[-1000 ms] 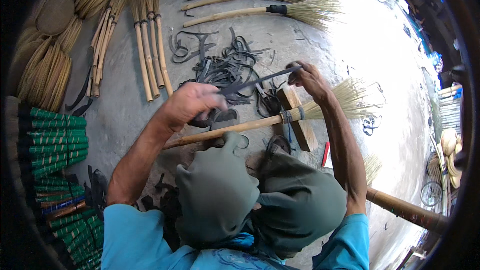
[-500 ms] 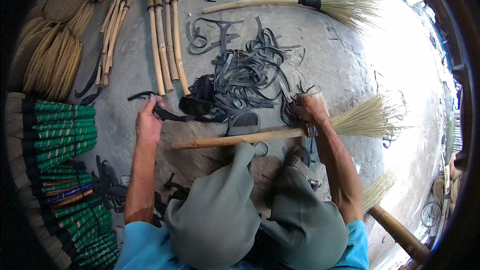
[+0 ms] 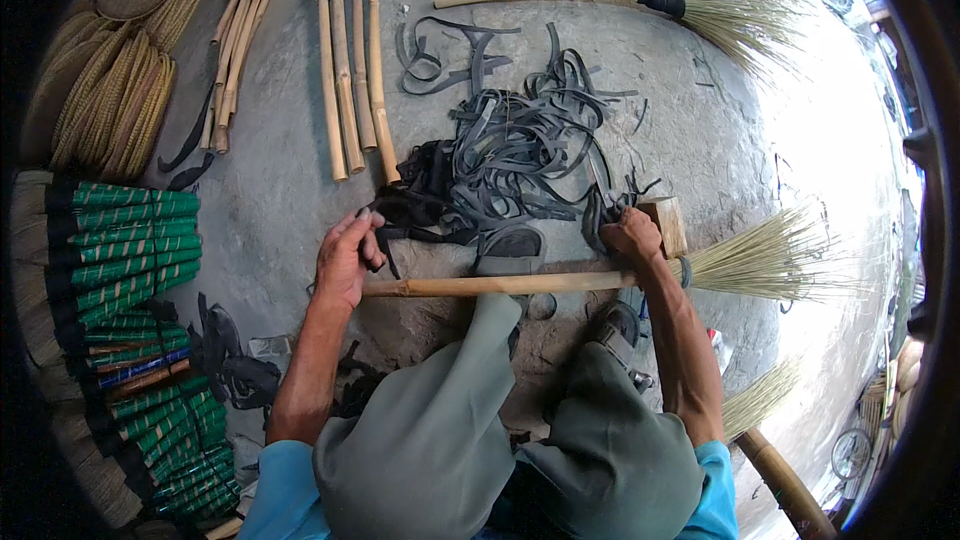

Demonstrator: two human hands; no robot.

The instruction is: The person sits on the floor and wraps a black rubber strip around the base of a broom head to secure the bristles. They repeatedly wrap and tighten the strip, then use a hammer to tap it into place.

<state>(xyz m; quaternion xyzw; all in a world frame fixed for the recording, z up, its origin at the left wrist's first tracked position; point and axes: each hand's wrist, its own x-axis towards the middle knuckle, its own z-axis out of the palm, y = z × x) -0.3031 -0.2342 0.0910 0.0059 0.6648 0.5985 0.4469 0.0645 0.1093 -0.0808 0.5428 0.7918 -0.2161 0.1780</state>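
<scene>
From far away I see the broom (image 3: 590, 283) just past the knees (image 3: 420, 420). Its stick (image 3: 490, 286) looks light, stiff, good to grab; its straw (image 3: 760, 260), bendy. Left hand (image 3: 345, 255) curls, right hand (image 3: 632, 237) clenches, by black strips (image 3: 515, 145); I can't tell what's held.

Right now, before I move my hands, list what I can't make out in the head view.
In the head view:
Left hand: curled, hiding what, if anything, it holds.
Right hand: closed, hiding what may be inside.
Broom across the knees: partly covered by the right forearm.
Wooden block: partly behind the right hand and forearm.
Four brooms above the left hand: brush ends cut off by the upper edge.
</scene>
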